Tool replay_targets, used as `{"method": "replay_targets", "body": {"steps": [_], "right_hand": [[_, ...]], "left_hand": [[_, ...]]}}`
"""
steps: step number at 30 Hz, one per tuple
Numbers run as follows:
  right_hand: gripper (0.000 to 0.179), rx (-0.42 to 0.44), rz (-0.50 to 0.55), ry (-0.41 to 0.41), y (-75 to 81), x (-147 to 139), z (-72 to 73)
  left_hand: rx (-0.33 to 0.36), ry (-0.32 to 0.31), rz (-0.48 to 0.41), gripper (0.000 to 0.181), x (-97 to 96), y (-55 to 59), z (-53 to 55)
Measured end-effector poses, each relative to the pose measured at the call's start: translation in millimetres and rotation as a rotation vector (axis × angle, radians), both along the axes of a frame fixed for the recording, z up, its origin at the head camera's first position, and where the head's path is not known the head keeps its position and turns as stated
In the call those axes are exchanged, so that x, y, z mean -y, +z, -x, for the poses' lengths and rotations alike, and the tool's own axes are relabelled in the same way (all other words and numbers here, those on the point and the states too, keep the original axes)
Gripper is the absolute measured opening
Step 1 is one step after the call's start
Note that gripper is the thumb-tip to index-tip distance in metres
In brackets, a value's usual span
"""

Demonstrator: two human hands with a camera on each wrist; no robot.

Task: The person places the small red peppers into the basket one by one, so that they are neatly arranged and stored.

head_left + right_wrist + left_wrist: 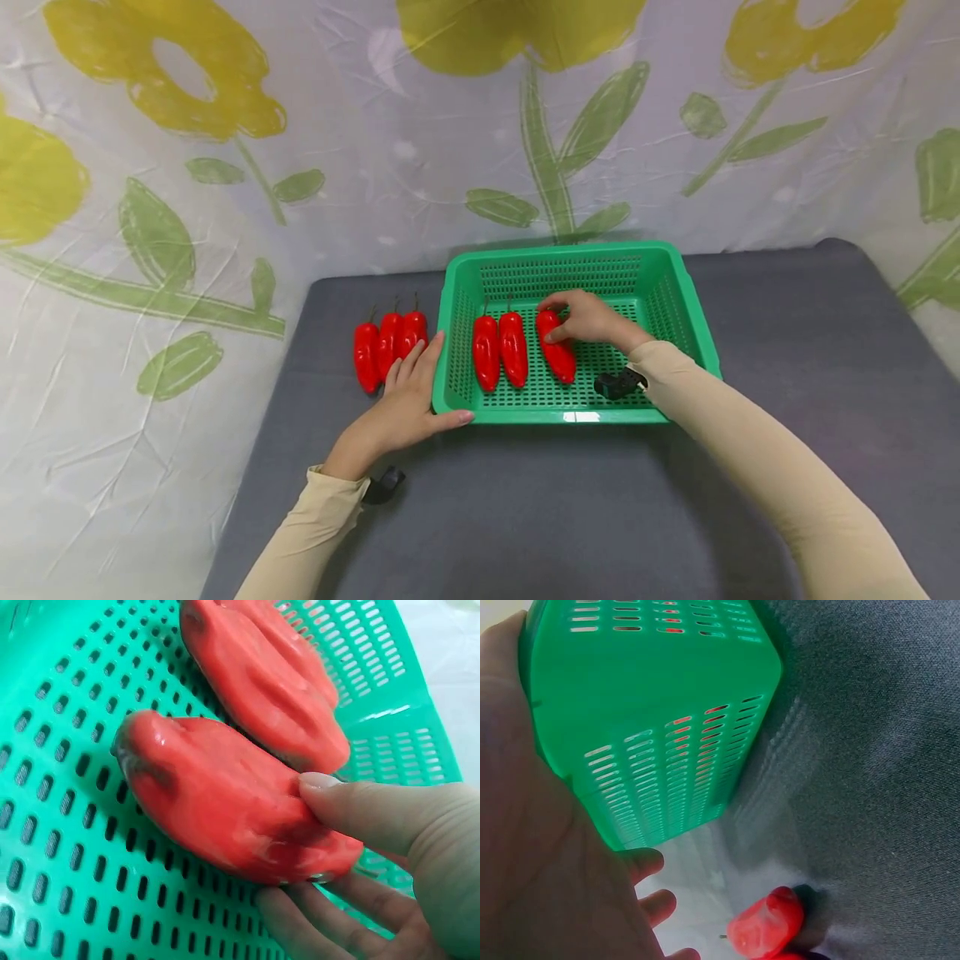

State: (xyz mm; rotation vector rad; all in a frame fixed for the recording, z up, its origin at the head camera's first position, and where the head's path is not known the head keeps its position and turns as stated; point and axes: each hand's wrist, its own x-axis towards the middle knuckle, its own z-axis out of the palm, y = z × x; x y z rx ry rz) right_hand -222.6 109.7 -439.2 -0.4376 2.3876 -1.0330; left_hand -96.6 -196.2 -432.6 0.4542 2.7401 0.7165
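Observation:
My right hand (588, 318) pinches a red pepper (559, 360) near its stem end, inside a green plastic basket (570, 416). In the right wrist view the thumb presses the top of this pepper (217, 799) and the fingers curl under it, low over the slotted floor. Two more red peppers (486, 354) lie side by side at the basket's left. My left hand (408, 402) rests spread on the basket's front left corner, thumb along the front rim, fingers along the left side. Beyond its fingers, three red peppers (366, 357) lie on the table, partly covered by the hand.
The basket stands on a dark grey cloth-covered table (540, 508) close to its back edge. A white curtain (360, 167) printed with yellow flowers hangs behind and at the left. Each wrist carries a small black camera (619, 384).

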Motion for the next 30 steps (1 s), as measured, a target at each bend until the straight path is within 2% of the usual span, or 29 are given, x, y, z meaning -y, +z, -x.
{"method": "replay_targets", "body": {"steps": [11,19,30], "right_hand": [[0.057,-0.022,-0.010,-0.011,-0.7,10,0.9],[0.058,-0.028,-0.001,-0.006,-4.5,12,2.1],[0.058,-0.039,0.000,0.017,-9.5,16,2.5]], "left_hand": [[-0.003,-0.009,-0.005,0.120,-0.4,2.3,0.8],[0.021,0.003,0.009,0.120,-0.7,1.9,1.4],[0.002,-0.011,0.000,0.119,0.6,2.7,-1.5]]}}
